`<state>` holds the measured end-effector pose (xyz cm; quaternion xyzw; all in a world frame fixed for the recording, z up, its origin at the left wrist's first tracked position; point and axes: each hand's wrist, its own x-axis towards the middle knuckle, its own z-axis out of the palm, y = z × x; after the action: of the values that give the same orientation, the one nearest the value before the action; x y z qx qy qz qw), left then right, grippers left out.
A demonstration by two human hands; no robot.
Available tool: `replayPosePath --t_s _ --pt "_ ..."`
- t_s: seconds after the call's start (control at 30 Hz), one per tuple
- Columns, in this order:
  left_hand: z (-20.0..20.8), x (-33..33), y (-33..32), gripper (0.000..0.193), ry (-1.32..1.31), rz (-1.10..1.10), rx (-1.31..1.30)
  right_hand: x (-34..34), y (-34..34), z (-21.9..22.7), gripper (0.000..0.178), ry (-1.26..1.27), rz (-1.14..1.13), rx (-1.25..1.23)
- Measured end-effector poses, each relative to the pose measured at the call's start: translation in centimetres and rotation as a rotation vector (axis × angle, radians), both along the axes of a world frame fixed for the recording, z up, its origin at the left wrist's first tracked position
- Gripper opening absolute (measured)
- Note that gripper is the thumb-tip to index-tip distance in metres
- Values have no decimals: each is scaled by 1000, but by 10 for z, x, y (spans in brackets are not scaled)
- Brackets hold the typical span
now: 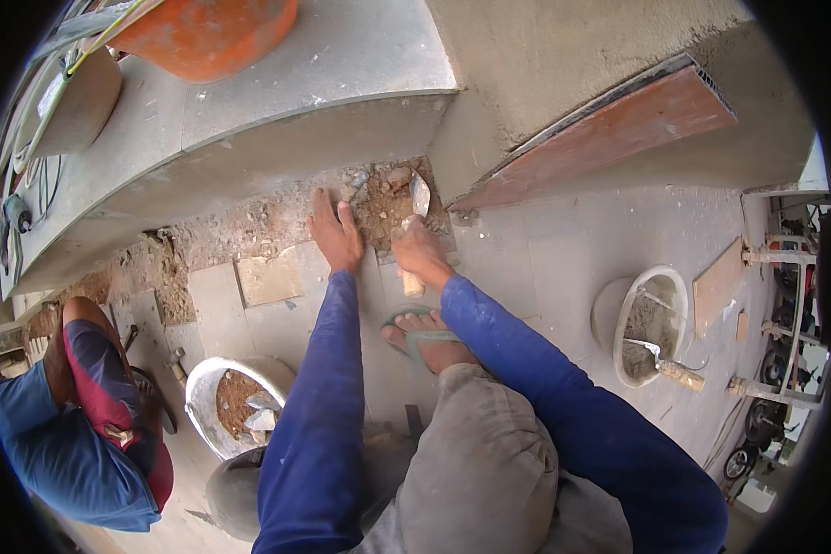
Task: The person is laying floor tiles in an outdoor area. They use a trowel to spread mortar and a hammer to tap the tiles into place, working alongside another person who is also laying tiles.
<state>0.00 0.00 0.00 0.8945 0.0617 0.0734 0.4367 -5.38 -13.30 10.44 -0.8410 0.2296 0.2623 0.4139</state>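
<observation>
Grey ledge (314,55) runs from upper left to top center; its face bounds the work. Tiled floor (499,258) fills mid-frame. Reddish board (619,138) slants across upper right, low end near the dirt. Co-worker (74,443) at lower left, well apart. 2 buckets on the floor: rubble bucket (203,425) lower left, mortar bucket (605,319) right. Dirt patch (379,217) upper center, between tile edge and ledge. Left hand (337,238) palm down at its left side, fingers spread, no object visible. Right hand (420,251) wraps the handle of the trowel (420,192); blade sits at the patch's right end. Can't tell blade depth from here.

Looks like digging/levelling: I'd keep strokes short and shallow, left fingers off the blade line. Watch tile edge and board end. Foot (448,354) limits pull-back; more swing room right, over tile.
</observation>
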Motion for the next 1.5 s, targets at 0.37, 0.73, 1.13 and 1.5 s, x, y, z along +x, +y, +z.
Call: replayPosePath --t_s 0.37,0.73,1.13,1.5 --pt "2 4 2 59 -55 -3 61 -71 -9 61 50 279 -457 533" --pt "14 -12 -9 61 -227 38 22 -74 -14 26 49 278 -682 656" --pt "31 -25 -36 53 -198 -464 420 -74 -14 32 64 239 -566 523" --pt "30 -24 -41 48 -123 -512 583 -63 -27 42 39 251 -447 413"
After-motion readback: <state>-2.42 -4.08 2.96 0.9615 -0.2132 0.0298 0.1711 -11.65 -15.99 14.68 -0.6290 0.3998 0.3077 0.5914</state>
